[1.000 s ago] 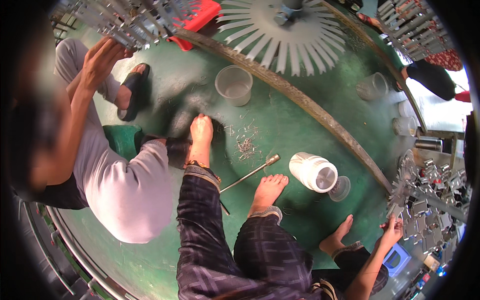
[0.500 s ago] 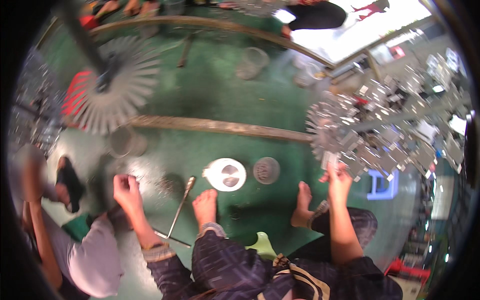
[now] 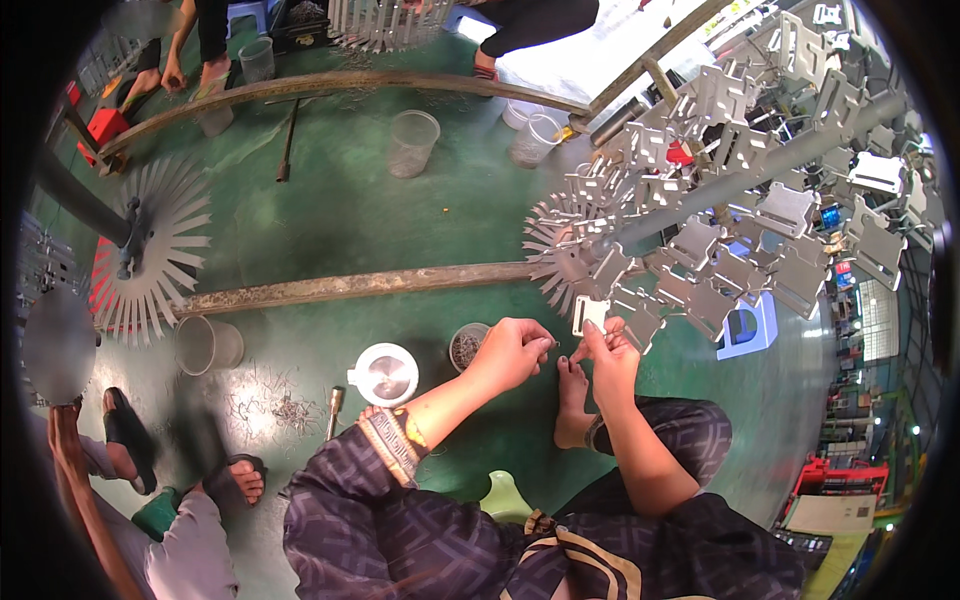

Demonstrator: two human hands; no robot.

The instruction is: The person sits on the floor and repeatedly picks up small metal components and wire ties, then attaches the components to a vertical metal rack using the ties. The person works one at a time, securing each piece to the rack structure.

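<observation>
My right hand [image 3: 608, 355] pinches a small flat metal plate [image 3: 590, 315] with a slot in it, at the lower edge of a rack hung with similar plates [image 3: 785, 210]. Just left of it, my left hand [image 3: 512, 355] has thumb and fingers pressed together. A tiny dark bit shows at its fingertips, too small to name. Below that hand stands a clear cup [image 3: 468, 346] of small metal pieces, partly hidden by the wrist. The white mug [image 3: 385, 374] is on the floor to the left.
A spoked metal disc [image 3: 160, 250] stands at left; a wooden beam [image 3: 370, 286] crosses ahead. Wire bits [image 3: 275, 405] litter the green floor near a plastic cup [image 3: 210, 345]. A blue stool [image 3: 750, 328] is at right. Other people sit at left and far ahead.
My left hand has swung from the far left across to beside my right hand. The right hand, still holding the plate, has shifted left in view as the whole view turned.
</observation>
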